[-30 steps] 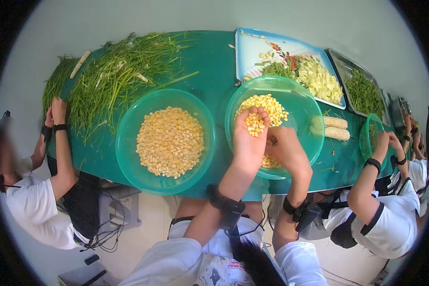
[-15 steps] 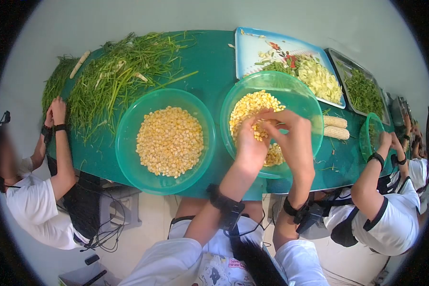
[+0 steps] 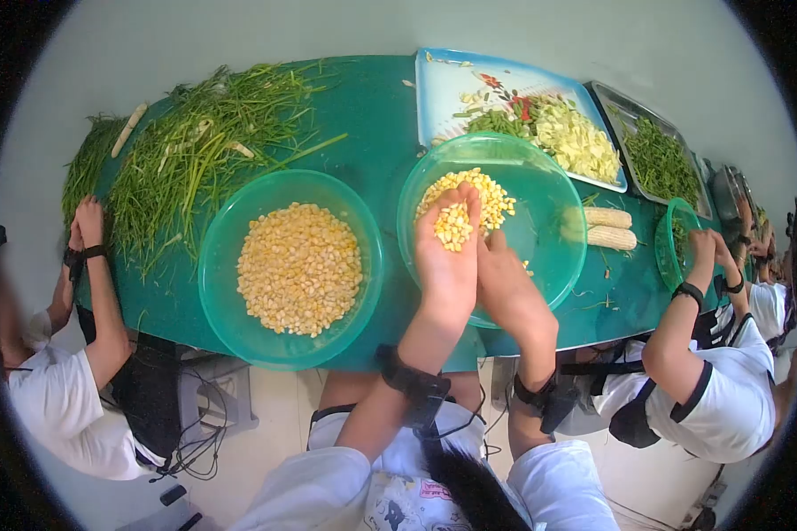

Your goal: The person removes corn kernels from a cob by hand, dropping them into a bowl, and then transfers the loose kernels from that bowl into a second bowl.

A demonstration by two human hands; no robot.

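My left hand [image 3: 447, 274] is turned palm up and cupped, with a small heap of yellow corn kernels [image 3: 453, 227] lying in it. It is above the right green bowl [image 3: 553, 252], where more loose kernels [image 3: 494, 200] lie at the left side. Pressed against its edge is my right hand [image 3: 515, 288], over the same bowl. The right fingers look curled; their tips are hidden, so I cannot make out what they hold. Left of my hands, another green bowl [image 3: 217, 301] contains many corn kernels [image 3: 299, 270].
Two bare cobs [image 3: 600, 237] lie right of the bowls. Cut greens [image 3: 212, 146] cover the table's [image 3: 376, 115] left side. At the back right are a white tray [image 3: 443, 88] with chopped vegetables and a metal tray [image 3: 604, 93]. People work on both sides.
My left palm has turned up, showing the kernels in it. My right hand has lowered from its fingertip contact to beside the left hand. The whole view has shifted slightly.
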